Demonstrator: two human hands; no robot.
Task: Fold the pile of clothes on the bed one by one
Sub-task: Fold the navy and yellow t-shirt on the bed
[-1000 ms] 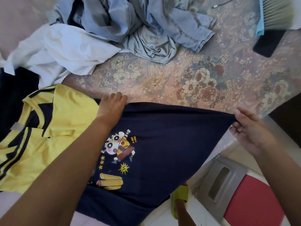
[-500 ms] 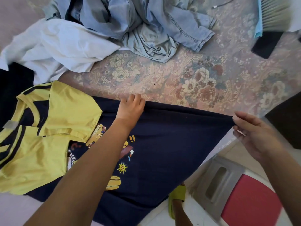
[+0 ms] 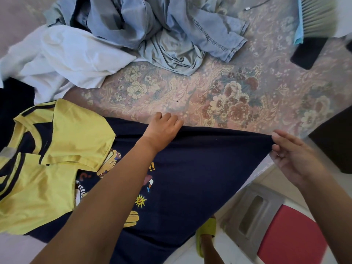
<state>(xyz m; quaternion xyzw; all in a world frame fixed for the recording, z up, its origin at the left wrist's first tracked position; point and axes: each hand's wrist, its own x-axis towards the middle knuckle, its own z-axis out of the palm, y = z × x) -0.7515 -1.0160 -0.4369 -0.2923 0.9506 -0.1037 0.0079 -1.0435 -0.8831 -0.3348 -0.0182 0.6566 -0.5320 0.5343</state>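
A home bedroom as I see it, bed (image 3: 190, 96) under a faded floral cover, loose laundry heaped at its far side (image 3: 133, 31), a yellow slipper (image 3: 206, 228) on pale floor tiles, a grey plastic stool (image 3: 253, 212) beside the bed

left arm (image 3: 106, 197) hides navy shirt (image 3: 200, 168) print; brush (image 3: 316, 16) cut off.

Counted relative to the navy shirt (image 3: 190, 178): one yellow shirt (image 3: 47, 168) overlapping its left end, one white garment (image 3: 66, 60) and one blue denim heap (image 3: 152, 31) beyond it, two hands (image 3: 162, 130) (image 3: 293, 159) on its far edge, one grey stool (image 3: 253, 212) below-right.
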